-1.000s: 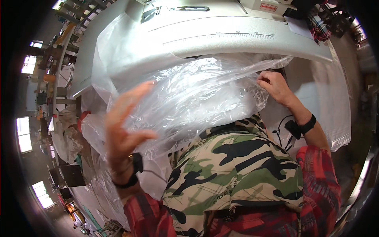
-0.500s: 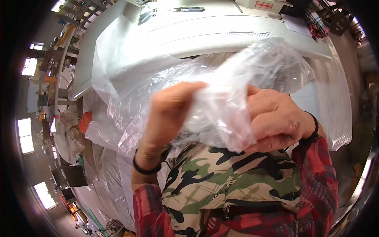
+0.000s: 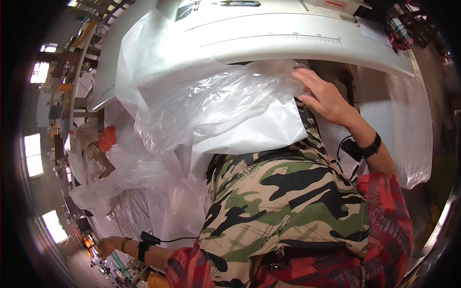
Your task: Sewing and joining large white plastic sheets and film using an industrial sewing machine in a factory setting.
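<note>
My right hand (image 3: 325, 97) lies with its fingers stretched out at the right end of a bunched clear plastic sheet (image 3: 206, 103), by the table's front edge. The fingertips touch or rest just above the film. Below this film, a white textured sheet (image 3: 254, 132) spreads over my lap. My left hand (image 3: 109, 246) is far out at the lower left, the arm stretched sideways. Its fingers are small and hard to make out there, so what they hold, if anything, does not show. Nearest to it are loose folds of clear plastic (image 3: 129, 211).
Ahead stands a white worktable (image 3: 249, 48) with a printed ruler scale. Snips (image 3: 240, 3) lie at its far side. White sheeting (image 3: 396, 134) hangs at the right. An orange-red thing (image 3: 107, 139) sits at the left among plastic. A camouflage apron (image 3: 288, 197) covers my lap.
Both hands have parted from the gathered plastic, which now lies lower and flatter. The left hand has swung out to the lower left. The right has moved forward and opened. The textured sheet shows.
</note>
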Motion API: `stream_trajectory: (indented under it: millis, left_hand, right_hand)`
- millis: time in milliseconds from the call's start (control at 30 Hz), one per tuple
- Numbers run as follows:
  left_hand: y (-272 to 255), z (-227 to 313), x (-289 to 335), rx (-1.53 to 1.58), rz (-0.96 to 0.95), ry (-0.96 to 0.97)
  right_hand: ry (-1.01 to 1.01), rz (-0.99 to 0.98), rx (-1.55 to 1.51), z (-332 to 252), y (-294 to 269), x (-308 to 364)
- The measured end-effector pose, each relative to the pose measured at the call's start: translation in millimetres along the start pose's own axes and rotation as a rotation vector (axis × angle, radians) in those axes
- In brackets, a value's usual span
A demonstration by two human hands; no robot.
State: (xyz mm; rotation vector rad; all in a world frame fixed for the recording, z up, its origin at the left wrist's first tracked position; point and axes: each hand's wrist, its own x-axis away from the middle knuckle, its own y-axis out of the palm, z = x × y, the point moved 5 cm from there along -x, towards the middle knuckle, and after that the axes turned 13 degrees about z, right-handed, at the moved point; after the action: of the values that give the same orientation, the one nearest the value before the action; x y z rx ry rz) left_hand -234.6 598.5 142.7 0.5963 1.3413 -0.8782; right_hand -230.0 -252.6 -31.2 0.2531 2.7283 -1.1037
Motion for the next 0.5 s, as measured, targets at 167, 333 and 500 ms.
stream_trajectory:
  millis: [167, 333, 500]
  left_hand:
    - [-39, 145, 44, 0.668, -0.232, 0.225]
    - [-133, 355, 112, 1.228, -1.042, -0.087]
    - [-228, 466, 177, 1.649, -1.215, 0.466]
  right_hand:
    - [0.184, -0.255, 0.516, 66, 46, -23]
    - [0.065, 0.042, 0.388, 68, 40, -13]
    - [-0.064, 0.271, 0.265, -24, -22, 15]
